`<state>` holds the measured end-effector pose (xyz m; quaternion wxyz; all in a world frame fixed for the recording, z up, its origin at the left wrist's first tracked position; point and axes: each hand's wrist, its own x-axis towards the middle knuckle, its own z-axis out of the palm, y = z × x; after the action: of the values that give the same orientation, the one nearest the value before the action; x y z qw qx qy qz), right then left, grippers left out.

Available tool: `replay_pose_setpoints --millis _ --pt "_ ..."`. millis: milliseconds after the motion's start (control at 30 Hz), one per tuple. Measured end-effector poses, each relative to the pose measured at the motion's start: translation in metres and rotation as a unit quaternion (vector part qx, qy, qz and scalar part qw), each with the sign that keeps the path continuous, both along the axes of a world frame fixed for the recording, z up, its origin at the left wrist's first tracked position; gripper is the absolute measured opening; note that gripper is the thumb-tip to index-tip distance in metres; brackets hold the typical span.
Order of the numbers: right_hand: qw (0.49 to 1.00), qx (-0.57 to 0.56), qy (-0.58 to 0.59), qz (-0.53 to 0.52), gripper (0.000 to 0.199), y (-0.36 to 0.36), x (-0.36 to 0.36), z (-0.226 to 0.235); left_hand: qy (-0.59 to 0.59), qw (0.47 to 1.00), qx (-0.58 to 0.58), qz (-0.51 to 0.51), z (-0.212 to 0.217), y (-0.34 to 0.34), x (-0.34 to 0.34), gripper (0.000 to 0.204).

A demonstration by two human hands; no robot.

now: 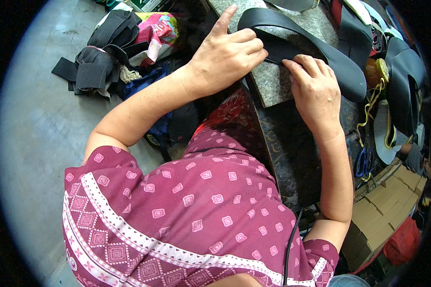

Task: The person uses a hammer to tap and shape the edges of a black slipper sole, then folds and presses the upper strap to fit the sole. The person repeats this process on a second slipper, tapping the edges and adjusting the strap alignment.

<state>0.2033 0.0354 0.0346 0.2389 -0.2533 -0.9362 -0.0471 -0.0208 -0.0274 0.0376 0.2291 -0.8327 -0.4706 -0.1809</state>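
Observation:
A black shoe upper, smooth and bent into a long loop, lies across a speckled grey stone slab. At its near edge, my left hand is closed with the fingertips curled on the black material, while the index finger points up and away. My right hand pinches the same edge a short way to the right, thumb and fingertips together. The rounded toe end of the upper sticks out beyond my right hand. Exactly what lies under the fingertips is hidden.
More black shoe uppers are piled at the right, near a yellow cord and blue-handled scissors. A cardboard box stands at the lower right. Black fabric strips and colourful cloth lie at the upper left.

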Motion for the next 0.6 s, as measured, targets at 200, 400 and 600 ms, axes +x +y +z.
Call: replay_pose_setpoints --millis 200,400,600 --pt "1.0 -0.01 -0.02 0.0 0.022 -0.003 0.006 0.019 -0.102 0.993 -0.035 -0.04 0.02 0.0 0.007 0.012" --pt "1.0 0.005 -0.01 0.02 0.013 0.005 0.034 0.051 -0.153 0.975 -0.116 -0.114 0.043 0.01 -0.009 0.014" --pt "0.999 -0.027 -0.039 0.025 0.01 0.006 0.046 0.051 -0.16 0.956 -0.164 -0.183 0.039 0.02 -0.008 0.018"
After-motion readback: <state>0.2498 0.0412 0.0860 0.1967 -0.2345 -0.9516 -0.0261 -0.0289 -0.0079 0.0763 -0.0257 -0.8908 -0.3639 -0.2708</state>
